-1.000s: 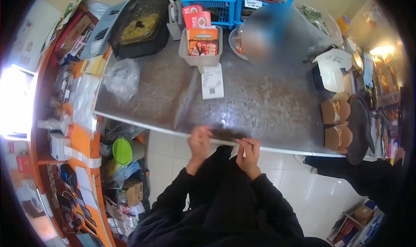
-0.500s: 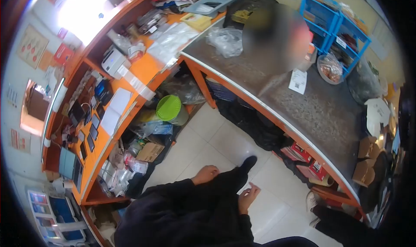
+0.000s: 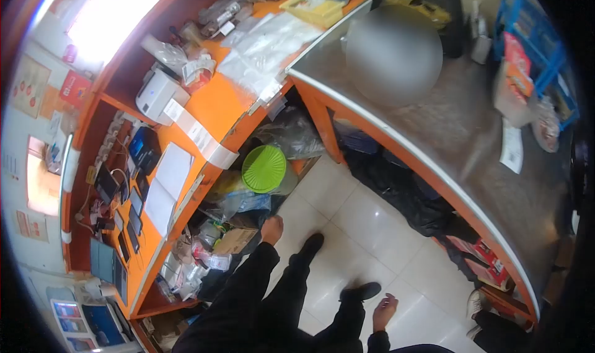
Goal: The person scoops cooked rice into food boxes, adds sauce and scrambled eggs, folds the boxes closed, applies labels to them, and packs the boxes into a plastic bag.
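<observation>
My left hand (image 3: 272,230) hangs in front of the orange counter's lower shelf, near a cardboard box (image 3: 235,240). Its fingers are curled and too small to make out clearly. Over the tiled floor (image 3: 365,217), low and right of centre, my right hand (image 3: 385,311) hangs with fingers partly bent; nothing shows in it. Neither hand touches the counters. The orange counter (image 3: 214,124) at the left carries a white printer (image 3: 161,96) with a long paper strip (image 3: 198,136), an open notebook (image 3: 167,183), several phones and a laptop (image 3: 111,269).
A dark-topped table (image 3: 458,130) curves along the right, bearing a receipt (image 3: 512,147) and a container of red packets. Under the orange counter is a green-lidded bin (image 3: 264,168). Another person's shoes (image 3: 475,305) show at the lower right. A round blur covers part of the table.
The view has swung left toward the orange counter. My hands have come away from the dark table's edge and moved apart, and my feet now show on the floor.
</observation>
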Action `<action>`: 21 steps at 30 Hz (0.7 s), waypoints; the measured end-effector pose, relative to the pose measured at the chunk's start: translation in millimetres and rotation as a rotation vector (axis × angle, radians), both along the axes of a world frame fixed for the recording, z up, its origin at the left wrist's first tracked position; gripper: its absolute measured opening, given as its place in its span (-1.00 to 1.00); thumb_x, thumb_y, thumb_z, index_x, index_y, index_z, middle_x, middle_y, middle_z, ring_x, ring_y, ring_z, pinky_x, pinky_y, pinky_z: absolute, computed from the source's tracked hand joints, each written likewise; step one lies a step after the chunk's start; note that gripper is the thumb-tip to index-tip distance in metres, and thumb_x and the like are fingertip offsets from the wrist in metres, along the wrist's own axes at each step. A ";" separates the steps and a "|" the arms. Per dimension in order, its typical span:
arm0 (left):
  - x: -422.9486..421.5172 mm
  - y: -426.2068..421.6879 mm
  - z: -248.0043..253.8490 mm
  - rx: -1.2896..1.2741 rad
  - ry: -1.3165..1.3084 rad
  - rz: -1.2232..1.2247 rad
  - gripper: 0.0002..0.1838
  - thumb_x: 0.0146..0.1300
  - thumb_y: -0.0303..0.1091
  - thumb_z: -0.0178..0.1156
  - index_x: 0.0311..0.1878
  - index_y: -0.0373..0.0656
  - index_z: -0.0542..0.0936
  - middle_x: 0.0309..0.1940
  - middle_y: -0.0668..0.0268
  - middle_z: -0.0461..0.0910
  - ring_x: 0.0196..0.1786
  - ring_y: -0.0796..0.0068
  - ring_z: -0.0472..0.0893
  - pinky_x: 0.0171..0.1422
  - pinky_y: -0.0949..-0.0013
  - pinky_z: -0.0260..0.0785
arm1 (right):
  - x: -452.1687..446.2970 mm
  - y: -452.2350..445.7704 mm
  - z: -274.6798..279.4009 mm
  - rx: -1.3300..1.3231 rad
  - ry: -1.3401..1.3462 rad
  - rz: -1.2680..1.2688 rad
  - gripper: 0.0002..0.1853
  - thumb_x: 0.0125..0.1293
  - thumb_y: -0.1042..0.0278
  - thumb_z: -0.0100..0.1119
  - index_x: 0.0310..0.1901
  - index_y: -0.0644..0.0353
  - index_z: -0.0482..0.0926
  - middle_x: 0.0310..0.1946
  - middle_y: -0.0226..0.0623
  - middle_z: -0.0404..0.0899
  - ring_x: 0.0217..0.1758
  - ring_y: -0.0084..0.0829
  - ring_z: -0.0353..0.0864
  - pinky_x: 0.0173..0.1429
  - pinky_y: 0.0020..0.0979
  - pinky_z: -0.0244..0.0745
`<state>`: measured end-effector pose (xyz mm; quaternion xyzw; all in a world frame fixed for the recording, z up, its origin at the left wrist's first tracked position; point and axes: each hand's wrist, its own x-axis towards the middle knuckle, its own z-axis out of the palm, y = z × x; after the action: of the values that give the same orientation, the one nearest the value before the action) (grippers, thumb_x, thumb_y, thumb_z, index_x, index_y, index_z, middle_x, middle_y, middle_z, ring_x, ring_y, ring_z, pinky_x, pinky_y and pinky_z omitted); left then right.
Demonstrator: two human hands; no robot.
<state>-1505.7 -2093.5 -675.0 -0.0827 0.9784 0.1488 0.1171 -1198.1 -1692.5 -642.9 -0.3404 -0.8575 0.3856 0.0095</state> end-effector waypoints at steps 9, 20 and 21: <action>-138.8 -58.8 -96.9 -0.038 0.266 -0.245 -0.62 0.24 -0.27 0.18 0.03 -0.32 0.47 -0.12 -0.07 0.54 0.01 -0.08 0.51 0.05 -0.01 0.40 | -187.5 -129.3 -172.2 -0.105 0.138 0.078 -0.75 0.28 0.63 0.01 -0.04 0.26 0.55 -0.29 -0.18 0.48 -0.29 -0.34 0.54 -0.28 -0.42 0.48; -178.2 -103.0 -125.2 0.070 0.257 -0.399 -0.68 0.18 -0.27 0.23 -0.09 -0.24 0.45 -0.26 0.01 0.51 -0.18 -0.03 0.55 -0.04 -0.04 0.42 | -430.1 -296.8 -149.7 -0.299 0.259 0.162 -0.79 0.32 0.55 0.09 -0.03 0.22 0.58 -0.29 -0.16 0.52 -0.35 -0.34 0.59 -0.33 -0.38 0.54; -179.0 -109.3 -113.1 0.083 0.262 -0.375 -0.67 0.17 -0.26 0.24 -0.08 -0.24 0.46 -0.25 0.01 0.52 -0.18 -0.02 0.56 -0.03 -0.04 0.42 | -432.3 -300.8 -149.5 -0.308 0.262 0.157 -0.79 0.32 0.55 0.09 -0.03 0.22 0.58 -0.28 -0.15 0.53 -0.35 -0.34 0.59 -0.32 -0.38 0.55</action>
<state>-1684.7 -2202.8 -788.1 0.1256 0.9765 0.1741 0.0179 -1630.4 -1993.3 -792.4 -0.2171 -0.8037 0.5527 0.0386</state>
